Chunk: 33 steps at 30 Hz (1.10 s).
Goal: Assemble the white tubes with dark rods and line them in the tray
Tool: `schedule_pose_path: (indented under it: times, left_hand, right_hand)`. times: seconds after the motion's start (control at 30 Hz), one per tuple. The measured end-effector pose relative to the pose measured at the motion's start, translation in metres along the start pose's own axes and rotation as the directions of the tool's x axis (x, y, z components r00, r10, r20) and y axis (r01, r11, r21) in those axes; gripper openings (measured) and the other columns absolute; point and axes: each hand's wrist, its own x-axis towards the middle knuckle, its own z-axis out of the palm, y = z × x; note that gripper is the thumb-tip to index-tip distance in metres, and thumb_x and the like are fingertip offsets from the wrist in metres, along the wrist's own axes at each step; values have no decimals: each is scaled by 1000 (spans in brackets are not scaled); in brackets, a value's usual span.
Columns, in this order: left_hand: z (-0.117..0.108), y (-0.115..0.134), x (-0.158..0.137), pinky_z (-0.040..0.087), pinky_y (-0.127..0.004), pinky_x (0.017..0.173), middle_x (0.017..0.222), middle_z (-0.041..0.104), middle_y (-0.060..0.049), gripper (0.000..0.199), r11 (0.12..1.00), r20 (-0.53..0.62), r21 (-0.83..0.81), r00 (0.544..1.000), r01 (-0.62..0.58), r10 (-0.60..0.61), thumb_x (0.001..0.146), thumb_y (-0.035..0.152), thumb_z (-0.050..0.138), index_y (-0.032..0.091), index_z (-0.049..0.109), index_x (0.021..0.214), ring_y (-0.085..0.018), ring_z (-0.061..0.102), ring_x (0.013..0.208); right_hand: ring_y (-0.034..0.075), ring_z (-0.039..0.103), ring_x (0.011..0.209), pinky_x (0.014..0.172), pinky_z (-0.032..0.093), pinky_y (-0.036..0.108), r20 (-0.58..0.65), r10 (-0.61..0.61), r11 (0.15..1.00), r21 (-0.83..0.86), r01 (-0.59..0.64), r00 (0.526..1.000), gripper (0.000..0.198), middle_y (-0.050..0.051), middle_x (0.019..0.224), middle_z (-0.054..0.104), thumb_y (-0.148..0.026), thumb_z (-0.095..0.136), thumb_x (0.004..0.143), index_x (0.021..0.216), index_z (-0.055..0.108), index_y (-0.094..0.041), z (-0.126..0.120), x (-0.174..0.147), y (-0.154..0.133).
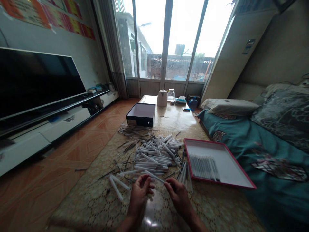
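Note:
My right hand [178, 195] pinches the right end of a slim white pen barrel [154, 176] between thumb and forefinger. The barrel slants up and left, its far end just above the fingertips of my left hand [140, 191]. That hand is closed, with thumb and forefinger drawn together; whether something thin lies in them I cannot make out. Beyond both hands spreads a heap of white pen barrels [154, 156] mixed with thin dark sticks like pen refills [130, 146]. A red-rimmed shallow box [231, 161] on the right holds a row of pens with dark insides [204, 167].
The patterned table [96, 199] also bears a dark open box [140, 122], a kettle [162, 98], a glass jar [171, 94] and a tissue pack [181, 100]. Along the right side is a sofa with a teal cover [231, 133]; a television [38, 82] stands left.

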Motion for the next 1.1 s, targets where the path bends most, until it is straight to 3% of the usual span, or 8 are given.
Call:
schedule_pose_path:
  times: [0.13, 0.27, 0.37, 0.57, 0.63, 0.77, 0.93, 1.1]
  left_hand:
    - [10, -5, -3, 51, -20, 51, 71, 70, -5, 30, 912, 164, -307, 959, 273, -232, 61, 26, 81, 12, 67, 84, -14, 66, 59]
    - [12, -8, -3, 55, -21, 55, 66, 70, -4, 9, 851, 35, -445, 955, 278, -294, 74, 10, 69, 12, 65, 81, -13, 68, 57]
    - [15, -9, -4, 57, -21, 56, 67, 71, -5, 7, 826, 9, -487, 947, 285, -322, 79, 6, 62, 12, 65, 81, -14, 68, 57]
    - [23, -11, -9, 58, -23, 57, 72, 73, -6, 7, 765, 91, -544, 931, 345, -354, 81, 7, 60, 12, 65, 82, -16, 70, 60]
    - [20, -10, -6, 58, -23, 57, 72, 73, -7, 10, 718, 108, -598, 923, 357, -370, 83, 7, 57, 12, 65, 82, -16, 71, 61]
    - [8, -8, 2, 57, -20, 58, 69, 73, -6, 20, 613, 140, -692, 904, 381, -404, 89, 8, 47, 11, 65, 80, -13, 70, 62]
    - [1, -12, 4, 58, -22, 60, 76, 74, -6, 14, 619, 207, -665, 900, 418, -384, 88, 11, 51, 12, 65, 85, -14, 71, 65]
    - [-1, -23, 6, 58, -29, 64, 87, 73, -6, 14, 651, 275, -645, 916, 401, -292, 89, 14, 50, 17, 63, 90, -16, 71, 70]
  right_hand:
    - [16, 60, 62, 58, 42, 23, 39, 0, 1000, 10, 0, 999, 41, 3, 67, 65, -52, 47, 86, 84, 68, -17, 4, 2, -3]
    - [19, 63, 60, 53, 46, 26, -87, 216, 944, 272, -185, 972, 59, 6, 70, 66, -66, 33, 86, 93, 65, -16, 10, 9, 11]
    - [23, 67, 83, 64, 53, 31, -126, 305, 846, 492, -208, 944, 67, 12, 95, 69, -67, 20, 88, 107, 62, -18, 20, 13, 21]
    - [22, 60, 107, 84, 50, 36, -34, 170, 793, 598, -117, 985, 61, 9, 124, 59, -63, 22, 91, 129, 50, -24, 34, 11, 9]
    - [21, 59, 106, 86, 48, 34, -51, 124, 871, 485, -84, 991, 57, 8, 122, 60, -60, 25, 92, 123, 55, -23, 24, 16, 6]
    - [22, 60, 95, 82, 45, 32, -310, 49, 999, 2, -51, 949, 39, 11, 104, 65, -46, 43, 89, 106, 62, -16, -19, 42, 18]
    - [22, 57, 92, 78, 34, 31, -343, 5, 770, -598, -222, 939, 19, 8, 91, 65, -22, 48, 86, 86, 68, -20, -62, 84, 40]
    - [19, 55, 93, 77, 29, 28, -177, 26, 656, -740, -150, 984, 19, 4, 90, 67, -16, 52, 84, 83, 69, -23, -67, 111, 49]
